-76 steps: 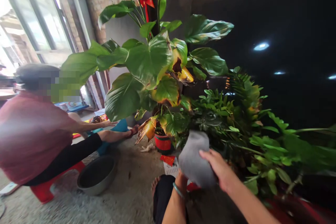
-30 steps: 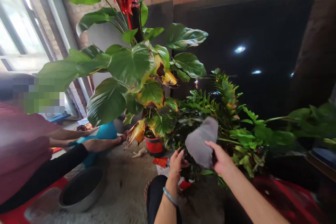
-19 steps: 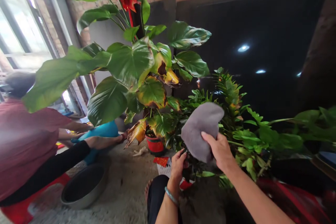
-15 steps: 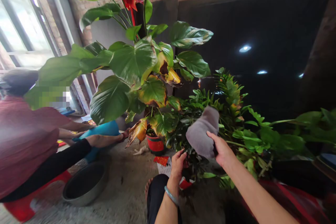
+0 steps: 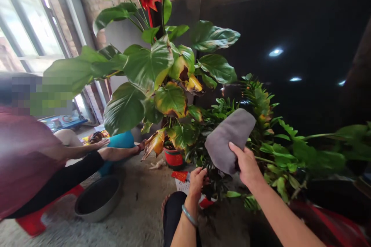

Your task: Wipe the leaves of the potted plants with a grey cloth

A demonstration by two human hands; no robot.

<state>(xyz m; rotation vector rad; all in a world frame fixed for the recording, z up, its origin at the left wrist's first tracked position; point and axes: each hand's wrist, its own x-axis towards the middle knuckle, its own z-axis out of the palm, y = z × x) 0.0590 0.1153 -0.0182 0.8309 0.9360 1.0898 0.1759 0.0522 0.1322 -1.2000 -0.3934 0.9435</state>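
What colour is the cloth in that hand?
Grey; the cloth in the right hand shows clearly in the head view.

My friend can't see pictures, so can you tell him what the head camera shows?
The right hand holds a grey cloth against a small-leaved plant, while the left hand grips its lower stems. Behind stands a big-leaved plant in a red pot; at left another person sits by a metal bowl.
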